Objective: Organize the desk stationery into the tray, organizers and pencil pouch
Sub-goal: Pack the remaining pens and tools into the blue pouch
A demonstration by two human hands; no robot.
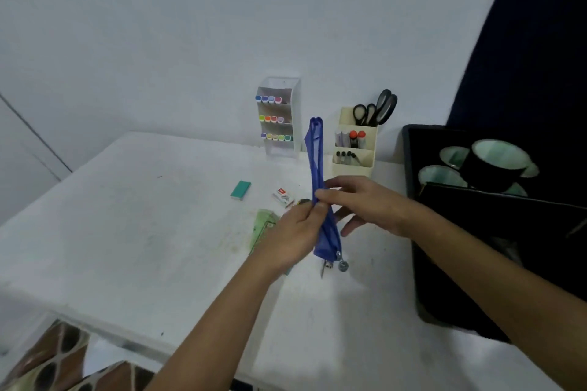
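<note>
Nearest the camera, two bare forearms reach in over the white desk point(133, 232) and meet at a blue pencil pouch point(317, 168), which is held off the surface and nearly upright, its zipper pull point(342, 264) dangling at the low end. The left hand point(295, 232) has fingers and thumb curled round the pouch's lower half; the right hand point(359, 203) pinches the fabric just above it, the remaining fingers spread loosely below. A thin metal point point(323, 270) pokes out of the pouch's bottom corner, perhaps a compass or pen tip; the blur makes it hard to tell. Loose on the desk are a teal eraser point(240, 190), a small staple box point(282, 195) and a green ruler point(262, 228) partly hidden under the left hand. At the back stand a clear marker rack point(281, 117) and a cream organizer point(354, 149) holding scissors point(376, 109); the black tray point(413, 168) to the right holds tape rolls point(495, 159). The risk, as I judge it, is that with the opening facing down, whatever is inside slides out, or the sharp point snags the fabric or pricks a finger.
</note>
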